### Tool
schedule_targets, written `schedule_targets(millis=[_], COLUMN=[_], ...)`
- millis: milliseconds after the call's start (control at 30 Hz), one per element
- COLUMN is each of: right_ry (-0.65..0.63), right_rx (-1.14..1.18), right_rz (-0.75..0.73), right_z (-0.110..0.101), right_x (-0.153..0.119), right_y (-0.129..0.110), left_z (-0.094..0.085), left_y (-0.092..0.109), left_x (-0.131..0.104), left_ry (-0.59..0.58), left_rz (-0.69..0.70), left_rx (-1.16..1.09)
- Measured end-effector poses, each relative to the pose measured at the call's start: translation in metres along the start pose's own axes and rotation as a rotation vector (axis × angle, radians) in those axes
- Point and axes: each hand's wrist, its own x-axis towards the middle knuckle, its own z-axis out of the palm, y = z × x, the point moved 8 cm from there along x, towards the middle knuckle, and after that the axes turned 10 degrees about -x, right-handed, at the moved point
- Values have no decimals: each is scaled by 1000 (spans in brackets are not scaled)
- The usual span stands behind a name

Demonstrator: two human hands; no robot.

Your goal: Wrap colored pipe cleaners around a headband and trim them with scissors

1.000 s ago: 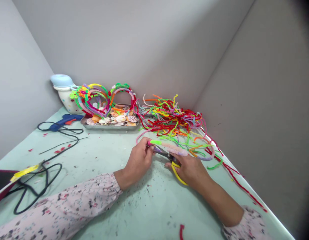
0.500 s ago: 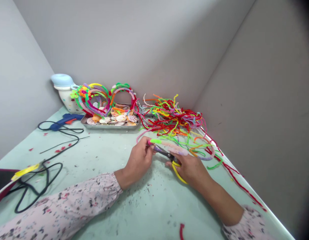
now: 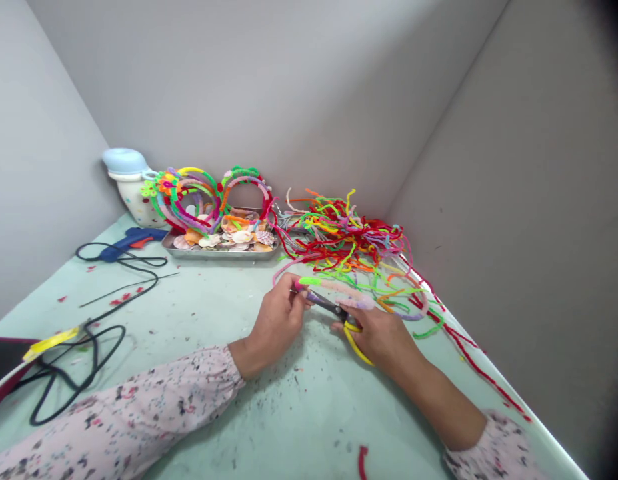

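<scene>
My left hand [image 3: 279,317] is closed, pinching one end of a headband wrapped in pipe cleaner [image 3: 333,287], with pink, bright green, pale peach and lilac sections. In my right hand [image 3: 381,333] is a pair of scissors [image 3: 339,312] with yellow handles and dark blades. The blades point left and reach to my left fingertips, beside the wrapped end. Whether they touch the pipe cleaner I cannot tell. The lilac end of the headband passes by my right fingers.
Behind my hands lies a tangled heap of pipe cleaners [image 3: 349,233]. A metal tray [image 3: 223,253] holds shells and finished-looking headbands [image 3: 189,200]. To the left are a blue glue gun [image 3: 126,243], its black cord [image 3: 96,353] and a lidded cup [image 3: 136,193]. A red scrap [image 3: 362,461] lies in front.
Almost nothing differs. Both hands, the headband and the scissors keep practically the same place; the view has shifted very slightly.
</scene>
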Motion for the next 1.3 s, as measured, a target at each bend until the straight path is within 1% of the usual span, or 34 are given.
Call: schedule_targets(millis=[367,667,767,900,967,1067,1167,1233,1300], right_ry=[12,6,-26,-109,-159,-194,-187,-164,-75], right_rx=[28,28,119,305,366,427,475,528,628], right_rz=[10,-10,24,172,222,208,164,171,224], right_z=[-3,3,-1,0,5,7,3,-2,-11], right_x=[1,-1,1,1,1,2,3,2,0], right_y=[-2,1,2,10,13,11,5,4,8], left_z=[-2,-4,-5,-9,-12,-18,-20,-19,-18], left_y=[-1,-7,-7,-11,-17,-31,-42,-45,-44], left_x=[2,2,4,9,12,17,20,21,20], left_ry=[31,49,61,90,113,176,236,259,271], left_rz=[-44,-70,-75,-94,-134,-218,-307,-359,-382], left_rx=[-21,-50,-89,-122,-149,-250,-358,-410,-447])
